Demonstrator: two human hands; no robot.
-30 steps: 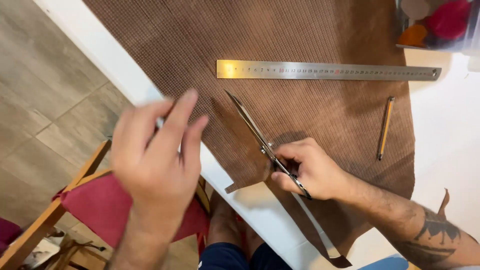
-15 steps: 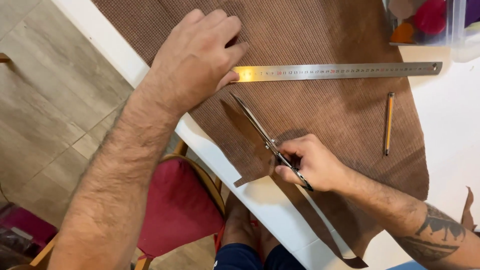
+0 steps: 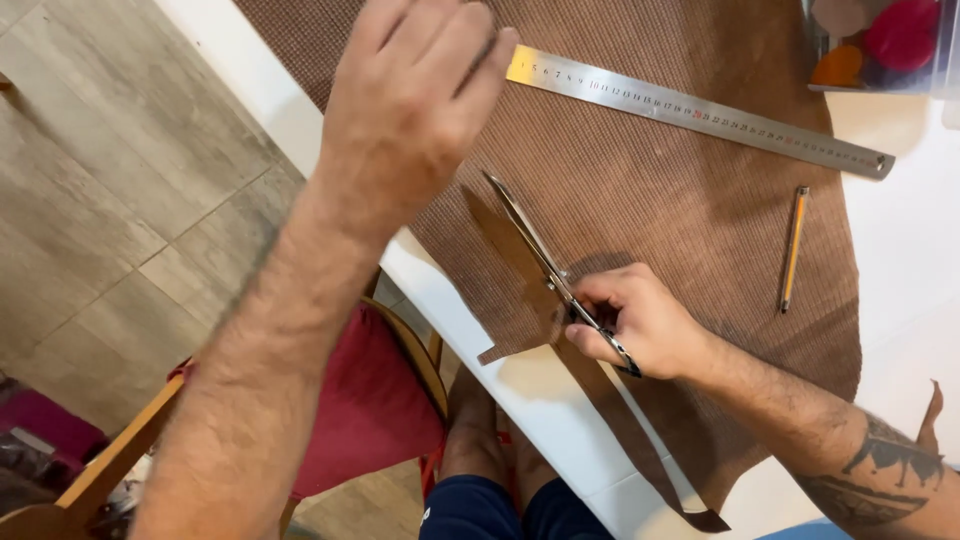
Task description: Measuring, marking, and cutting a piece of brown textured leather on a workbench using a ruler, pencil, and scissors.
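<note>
Holding the scissors (image 3: 545,270) in your right hand (image 3: 640,322), you have the fingers clenched through the handles and the blades driven part way into the brown textured sheet (image 3: 650,210), which lies across the white worktop (image 3: 900,270) and hangs over its near edge. A narrow strip (image 3: 630,440) already hangs loose along that near edge, running down toward the bottom of the view. Your left hand (image 3: 415,95) is raised above the sheet near the far left end of the steel ruler (image 3: 700,112); its fingers are curled loosely, grasping nothing, and from this angle you cannot tell for sure whether the fingertips touch the sheet.

That is where the risk sits. With the left hand not pressing the sheet flat, the material beside the blades may lift or drag as they close, and the cut line could wander or the edge could tear ragged. The overhanging part adds weight that could pull the sheet toward the floor. The blade tips point toward your left forearm, so bringing that hand down carelessly could put it in their path. The yellow pencil (image 3: 793,248) lies loose on the sheet toward the right edge, well apart from the blades; a tug on the sheet could roll it off.
</note>
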